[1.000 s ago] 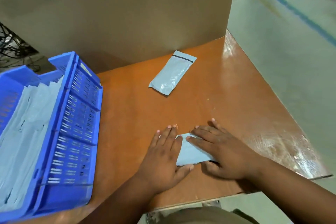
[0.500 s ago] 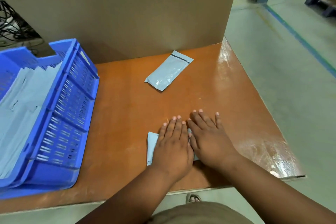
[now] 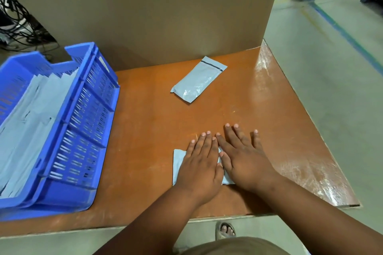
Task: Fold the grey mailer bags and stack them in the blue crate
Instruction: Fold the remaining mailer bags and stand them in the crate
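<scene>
We press a folded grey mailer bag (image 3: 177,163) flat at the bench's (image 3: 145,151) near edge, left hand (image 3: 200,163) and right hand (image 3: 242,159) side by side, fingers straight. Another bag (image 3: 198,79) lies at twelve o'clock; the blue crate (image 3: 83,122) sits at nine.

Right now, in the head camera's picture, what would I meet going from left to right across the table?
Blue crate holding grey bags → left hand → right hand, both pressing flat on a folded bag → the table's shiny right edge.
</scene>
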### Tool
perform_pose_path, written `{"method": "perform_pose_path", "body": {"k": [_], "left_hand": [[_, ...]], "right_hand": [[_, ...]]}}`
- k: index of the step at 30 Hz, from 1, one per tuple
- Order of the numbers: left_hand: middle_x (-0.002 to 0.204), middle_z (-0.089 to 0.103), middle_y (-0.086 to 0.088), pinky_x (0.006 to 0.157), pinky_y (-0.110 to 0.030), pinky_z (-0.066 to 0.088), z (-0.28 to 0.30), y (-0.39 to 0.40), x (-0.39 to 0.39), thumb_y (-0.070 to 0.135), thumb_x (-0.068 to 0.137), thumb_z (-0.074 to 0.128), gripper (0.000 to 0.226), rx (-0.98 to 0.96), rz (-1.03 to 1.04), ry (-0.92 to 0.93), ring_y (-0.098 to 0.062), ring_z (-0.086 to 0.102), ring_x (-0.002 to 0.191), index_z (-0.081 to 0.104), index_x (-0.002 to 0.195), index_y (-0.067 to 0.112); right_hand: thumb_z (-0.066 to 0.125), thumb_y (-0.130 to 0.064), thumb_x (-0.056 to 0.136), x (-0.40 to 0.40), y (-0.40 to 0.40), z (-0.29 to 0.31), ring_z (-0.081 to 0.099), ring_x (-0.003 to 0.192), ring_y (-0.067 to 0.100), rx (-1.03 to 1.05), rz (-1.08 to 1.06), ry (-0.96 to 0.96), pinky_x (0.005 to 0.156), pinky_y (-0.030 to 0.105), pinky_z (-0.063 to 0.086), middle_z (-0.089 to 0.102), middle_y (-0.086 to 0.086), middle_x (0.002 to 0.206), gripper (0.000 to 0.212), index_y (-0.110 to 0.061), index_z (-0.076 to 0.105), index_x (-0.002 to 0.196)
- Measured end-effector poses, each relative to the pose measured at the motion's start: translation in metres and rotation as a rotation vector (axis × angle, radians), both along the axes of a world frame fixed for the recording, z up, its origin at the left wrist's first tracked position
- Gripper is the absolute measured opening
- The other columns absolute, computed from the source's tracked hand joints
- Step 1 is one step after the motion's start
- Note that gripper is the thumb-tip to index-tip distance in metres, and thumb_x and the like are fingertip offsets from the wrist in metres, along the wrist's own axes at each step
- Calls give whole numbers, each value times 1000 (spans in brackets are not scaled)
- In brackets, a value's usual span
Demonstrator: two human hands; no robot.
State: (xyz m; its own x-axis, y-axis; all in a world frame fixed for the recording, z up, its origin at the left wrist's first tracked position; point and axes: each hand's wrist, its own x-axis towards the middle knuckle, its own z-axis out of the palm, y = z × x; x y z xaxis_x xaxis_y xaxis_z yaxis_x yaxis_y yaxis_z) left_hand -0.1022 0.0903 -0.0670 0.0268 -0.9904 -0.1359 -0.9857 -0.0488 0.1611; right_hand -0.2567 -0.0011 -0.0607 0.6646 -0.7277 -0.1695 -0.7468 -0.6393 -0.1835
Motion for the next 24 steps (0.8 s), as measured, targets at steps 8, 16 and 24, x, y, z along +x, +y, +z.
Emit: {"method": "perform_pose_path", "body": {"k": [8, 16, 24], "left_hand": [[178, -12, 0, 133, -44, 0, 28, 24, 24, 45, 104, 7, 73, -63, 84, -48, -12, -23, 160, 2, 171, 17], [179, -6, -1, 132, -50, 6, -4, 40, 51, 43, 107, 18, 70, -10, 145, -67, -16, -15, 163, 9, 171, 16], [178, -10, -4, 132, -52, 3, -4, 39, 49, 43, 104, 16, 73, 20, 156, -112, -19, -16, 163, 3, 171, 15]], "right_hand": [[22, -53, 109, 14, 16, 25, 4, 165, 26, -194, 84, -110, 129, 65, 4, 16, 7, 177, 66, -21, 38, 164], [37, -46, 105, 52, 31, -9, 32, 158, 31, -163, 214, -28, 121, 73, 20, 40, 9, 168, 62, -17, 48, 159], [23, -49, 104, 55, 34, -7, 19, 162, 30, -110, 200, -18, 126, 68, 12, 21, 6, 176, 69, -21, 32, 167]]}}
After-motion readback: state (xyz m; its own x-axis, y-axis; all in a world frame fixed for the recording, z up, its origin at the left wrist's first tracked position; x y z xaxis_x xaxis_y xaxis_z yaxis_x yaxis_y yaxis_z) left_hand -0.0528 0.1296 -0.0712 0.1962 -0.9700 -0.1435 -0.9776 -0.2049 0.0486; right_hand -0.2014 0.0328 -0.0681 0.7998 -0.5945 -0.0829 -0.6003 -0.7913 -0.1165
